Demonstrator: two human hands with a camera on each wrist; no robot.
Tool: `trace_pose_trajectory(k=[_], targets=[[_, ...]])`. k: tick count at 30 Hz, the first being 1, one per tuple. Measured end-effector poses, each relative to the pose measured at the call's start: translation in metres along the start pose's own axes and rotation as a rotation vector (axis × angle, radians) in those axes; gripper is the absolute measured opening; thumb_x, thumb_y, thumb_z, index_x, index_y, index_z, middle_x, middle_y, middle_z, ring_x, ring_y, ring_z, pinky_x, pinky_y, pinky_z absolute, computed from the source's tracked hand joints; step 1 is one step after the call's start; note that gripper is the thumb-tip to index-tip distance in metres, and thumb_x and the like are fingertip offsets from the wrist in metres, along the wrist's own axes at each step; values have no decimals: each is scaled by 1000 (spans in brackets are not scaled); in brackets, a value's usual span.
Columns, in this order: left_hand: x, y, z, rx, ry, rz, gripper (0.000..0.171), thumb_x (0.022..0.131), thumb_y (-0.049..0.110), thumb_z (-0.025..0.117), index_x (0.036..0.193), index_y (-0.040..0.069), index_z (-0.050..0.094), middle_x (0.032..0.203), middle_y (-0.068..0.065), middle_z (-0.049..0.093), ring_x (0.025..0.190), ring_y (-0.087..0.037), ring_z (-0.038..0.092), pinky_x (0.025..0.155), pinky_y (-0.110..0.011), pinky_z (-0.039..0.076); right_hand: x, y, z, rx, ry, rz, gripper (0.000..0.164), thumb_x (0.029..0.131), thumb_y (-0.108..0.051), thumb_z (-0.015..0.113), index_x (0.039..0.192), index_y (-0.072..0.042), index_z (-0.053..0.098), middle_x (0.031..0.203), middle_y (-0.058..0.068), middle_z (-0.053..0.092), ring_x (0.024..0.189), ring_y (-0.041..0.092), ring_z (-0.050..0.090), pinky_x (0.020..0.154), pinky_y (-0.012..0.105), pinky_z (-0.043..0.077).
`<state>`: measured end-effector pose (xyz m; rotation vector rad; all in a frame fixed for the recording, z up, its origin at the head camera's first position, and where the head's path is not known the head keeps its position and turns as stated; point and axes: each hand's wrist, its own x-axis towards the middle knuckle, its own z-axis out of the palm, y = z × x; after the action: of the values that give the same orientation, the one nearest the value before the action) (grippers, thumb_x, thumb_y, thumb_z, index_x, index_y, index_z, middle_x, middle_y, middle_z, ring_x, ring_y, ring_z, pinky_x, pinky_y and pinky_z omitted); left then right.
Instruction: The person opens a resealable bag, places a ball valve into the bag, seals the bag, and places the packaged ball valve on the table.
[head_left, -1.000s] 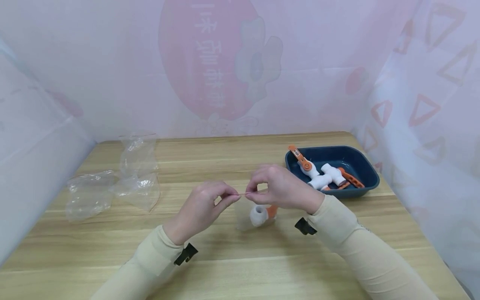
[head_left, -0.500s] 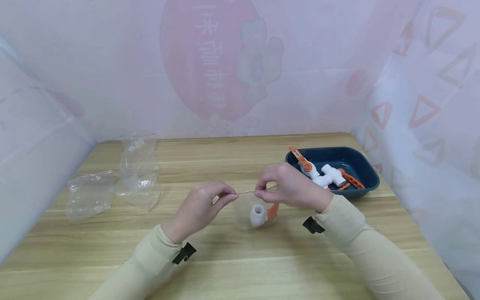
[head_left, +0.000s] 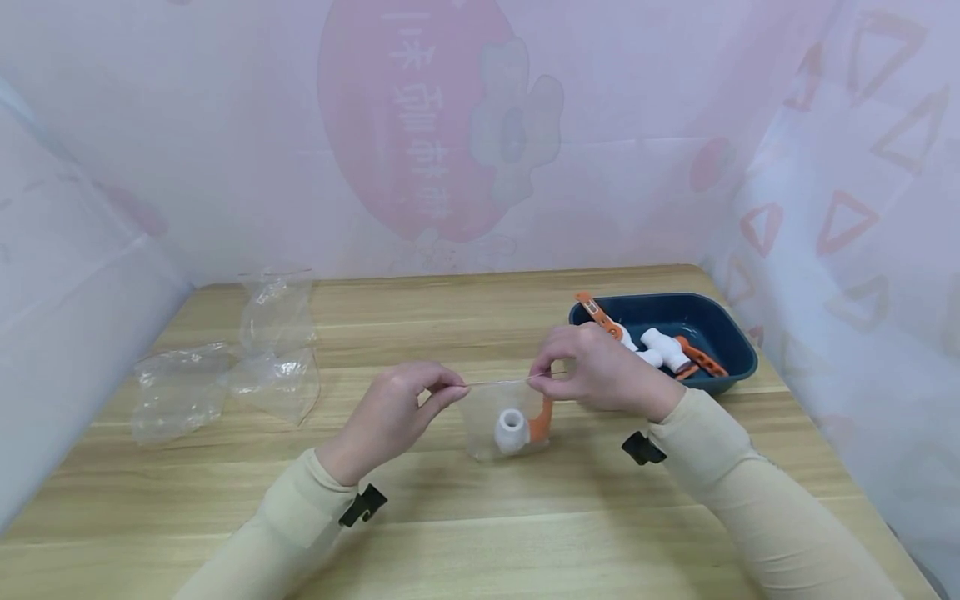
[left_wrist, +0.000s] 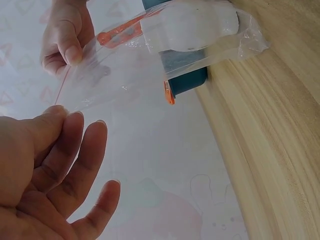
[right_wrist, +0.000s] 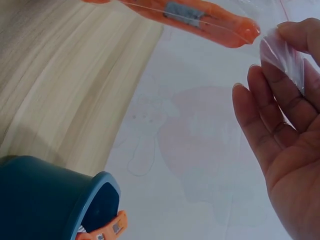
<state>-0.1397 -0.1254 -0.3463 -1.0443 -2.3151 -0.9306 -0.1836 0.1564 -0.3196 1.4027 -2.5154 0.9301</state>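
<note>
A clear zip-lock bag [head_left: 480,417] with a reddish seal line hangs between both hands. Inside it lies a white ball valve [head_left: 512,431] with an orange handle [right_wrist: 210,22]. My left hand [head_left: 393,417] pinches the bag's top edge at the left between thumb and index finger; in the left wrist view its other fingers [left_wrist: 95,150] are spread apart. At the right end of that edge my right hand [head_left: 603,371] pinches the seal, and in the right wrist view a flap of film covers part of its fingers [right_wrist: 285,90]. The bag's mouth looks flat and straight.
A dark blue bin [head_left: 738,371] at the right holds several white valves [head_left: 663,348] with orange handles, one sticking up over the rim. Several clear bags [head_left: 180,387] lie on the wooden table [head_left: 450,542] at the left. Printed pale sheets [head_left: 247,142] stand around the table.
My right hand has slid rightward along the bag's top edge, away from the left hand, and the stretch of edge between them is longer. My left hand has shifted slightly left.
</note>
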Motion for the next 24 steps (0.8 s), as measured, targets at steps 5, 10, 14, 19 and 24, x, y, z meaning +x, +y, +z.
trace_pose_trajectory(k=[5,10,14,19,24], targets=[[0,0,-1,0,-1,-10,6,91,12,73,88,7,73,84,3,71,75,-7,63,64,-28,54,-5,3,-3,-1,8,7,13,87,-10,74,81,-21,73,81,-16,60,76,6,55,67,25,49],[0,0,-1,7,-7,-17,6,91,12,73,88,7,74,84,4,71,76,-7,64,65,-27,54,-9,5,-6,8,12,10,13,86,-10,75,82,-22,73,82,-16,60,76,5,55,64,25,50],[0,1,-2,17,-12,-17,4,90,10,74,88,7,73,84,3,71,78,-8,65,68,-29,55,-10,6,-8,16,11,20,12,87,-10,76,83,-21,73,83,-16,63,78,5,56,64,30,52],[-1,0,-3,22,-17,-20,2,88,8,75,88,7,73,84,3,71,77,-8,65,67,-30,55,-14,9,-12,16,16,26,12,87,-11,77,84,-22,73,83,-16,63,77,4,56,67,27,52],[-2,-1,-4,25,-20,-18,2,89,7,74,88,8,73,84,2,71,78,-8,65,68,-29,55,-18,12,-14,16,28,16,9,86,-10,77,85,-20,75,84,-15,64,76,6,58,66,30,53]])
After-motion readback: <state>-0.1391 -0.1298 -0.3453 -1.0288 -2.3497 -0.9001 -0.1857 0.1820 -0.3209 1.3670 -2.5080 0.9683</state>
